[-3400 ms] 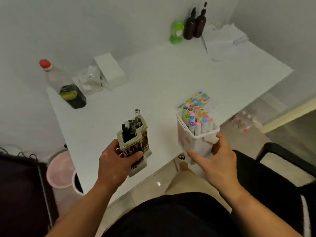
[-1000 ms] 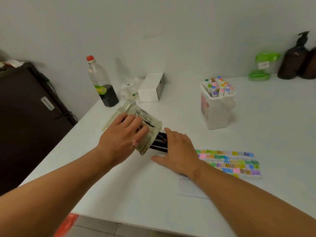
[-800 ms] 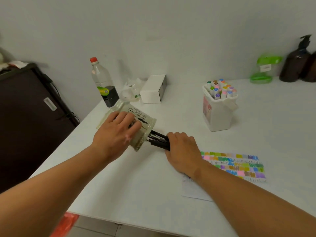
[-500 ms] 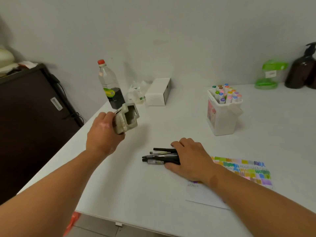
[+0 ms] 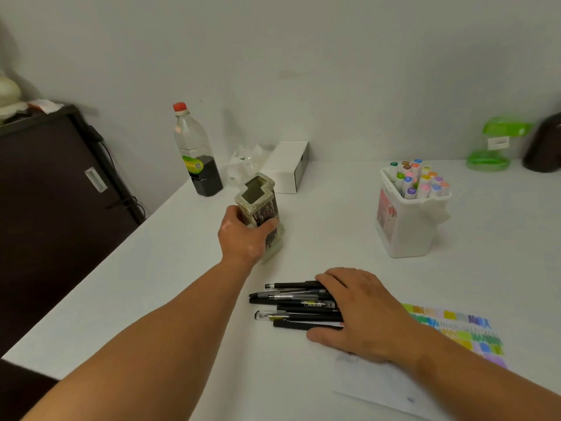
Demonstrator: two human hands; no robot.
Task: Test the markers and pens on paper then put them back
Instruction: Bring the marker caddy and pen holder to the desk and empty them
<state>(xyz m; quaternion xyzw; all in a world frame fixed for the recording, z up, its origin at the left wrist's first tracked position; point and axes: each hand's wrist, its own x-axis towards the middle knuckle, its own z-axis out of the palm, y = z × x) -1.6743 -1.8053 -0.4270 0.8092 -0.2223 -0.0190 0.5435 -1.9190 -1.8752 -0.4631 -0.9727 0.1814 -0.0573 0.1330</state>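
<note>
Head view looks down on a white table [image 5: 145,293] with both forearms reaching out over it. The left hand [image 5: 243,235] grips the pen holder [image 5: 261,199], a pale, stepped ceramic pot with dark printed sides. The thumb lies against its left face, and the fingers curl round the front so that their tips press the printed panel. The holder stands nearly upright with its mouth facing up. Its base is at the tabletop, though I cannot tell whether it rests there fully.

The right hand [image 5: 361,314] lies palm down on the pens [image 5: 296,302]. Its fingers are straight and close together across the right ends of the barrels, and the thumb stretches out along the near side, touching the table. Nothing is pinched; the hand only presses the bundle flat. The pens, mostly black with a couple of clear barrels, lie side by side, roughly parallel, their free ends pointing left. They sit between the holder and the sheet of paper [image 5: 382,387], whose far part carries rows of colour swatches [image 5: 458,329]. The right wrist covers the paper's left part.

Behind and to the right stands a white tub [image 5: 406,235] packed with upright markers [image 5: 420,180], well apart from both hands. Along the wall are a red-capped bottle [image 5: 197,159], a crumpled plastic bag [image 5: 246,161], a white box [image 5: 285,165], a green container [image 5: 491,147] and a dark brown bottle [image 5: 543,147]. A dark cabinet [image 5: 48,208] stands left of the table.
</note>
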